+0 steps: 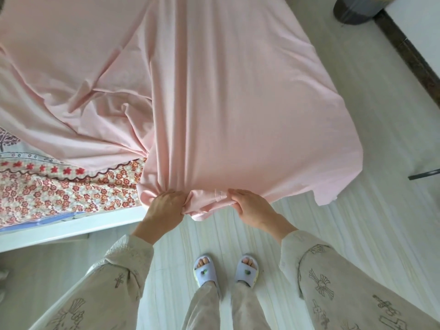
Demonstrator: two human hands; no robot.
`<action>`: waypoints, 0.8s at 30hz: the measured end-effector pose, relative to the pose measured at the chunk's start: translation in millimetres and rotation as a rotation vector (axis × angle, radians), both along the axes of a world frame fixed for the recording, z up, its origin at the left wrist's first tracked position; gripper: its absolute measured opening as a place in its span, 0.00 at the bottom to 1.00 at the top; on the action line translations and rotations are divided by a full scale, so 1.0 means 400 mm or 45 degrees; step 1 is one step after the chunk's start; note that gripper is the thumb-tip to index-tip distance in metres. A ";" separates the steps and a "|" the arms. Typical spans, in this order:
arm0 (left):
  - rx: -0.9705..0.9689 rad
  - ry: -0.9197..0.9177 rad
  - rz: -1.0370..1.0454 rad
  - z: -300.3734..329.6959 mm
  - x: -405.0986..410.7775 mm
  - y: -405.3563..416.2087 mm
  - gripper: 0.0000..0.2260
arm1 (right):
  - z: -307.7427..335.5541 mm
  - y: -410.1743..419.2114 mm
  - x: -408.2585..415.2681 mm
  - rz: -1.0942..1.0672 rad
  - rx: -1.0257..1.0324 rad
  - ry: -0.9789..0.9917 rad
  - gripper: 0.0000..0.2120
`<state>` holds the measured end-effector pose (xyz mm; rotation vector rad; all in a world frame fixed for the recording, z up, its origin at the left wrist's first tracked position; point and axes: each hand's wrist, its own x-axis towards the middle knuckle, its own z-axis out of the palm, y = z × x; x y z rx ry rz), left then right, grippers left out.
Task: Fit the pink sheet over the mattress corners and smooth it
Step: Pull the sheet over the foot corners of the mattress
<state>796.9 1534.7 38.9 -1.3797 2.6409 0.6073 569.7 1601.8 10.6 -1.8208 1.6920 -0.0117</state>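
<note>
The pink sheet (pixel 214 103) lies spread over the bed and hangs past its near corner toward the floor. Its left part is bunched in deep wrinkles. The mattress (pixel 59 191), in a red floral cover, shows bare at the lower left where the sheet stops short. My left hand (pixel 164 207) grips a gathered fold of the sheet's near edge. My right hand (pixel 252 208) pinches the same edge a little to the right, fabric bunched between the two hands. Both hands are just off the bed's corner, above the floor.
A white bed frame (pixel 71 226) runs along the mattress's near side. My feet in pale slippers (pixel 226 270) stand on the light plank floor. A dark bin (pixel 354 8) stands at the top right beside a dark skirting strip (pixel 409 51). A thin dark bar (pixel 423 173) lies at right.
</note>
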 end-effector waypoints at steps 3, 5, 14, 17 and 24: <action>0.051 -0.051 0.012 -0.022 0.012 0.004 0.04 | -0.002 0.006 0.011 0.002 0.050 -0.003 0.20; 0.069 -0.105 0.028 -0.030 0.013 0.006 0.07 | 0.001 0.008 0.020 0.005 0.073 -0.007 0.19; 0.151 -0.361 0.069 -0.031 0.046 -0.002 0.08 | 0.017 0.005 0.073 0.018 0.102 -0.017 0.11; 0.177 -0.383 0.033 -0.051 0.048 0.007 0.10 | 0.004 0.012 0.077 0.014 0.144 -0.008 0.11; 0.467 -0.298 -0.084 -0.121 0.075 0.115 0.17 | -0.050 0.025 0.053 -0.029 0.631 0.074 0.15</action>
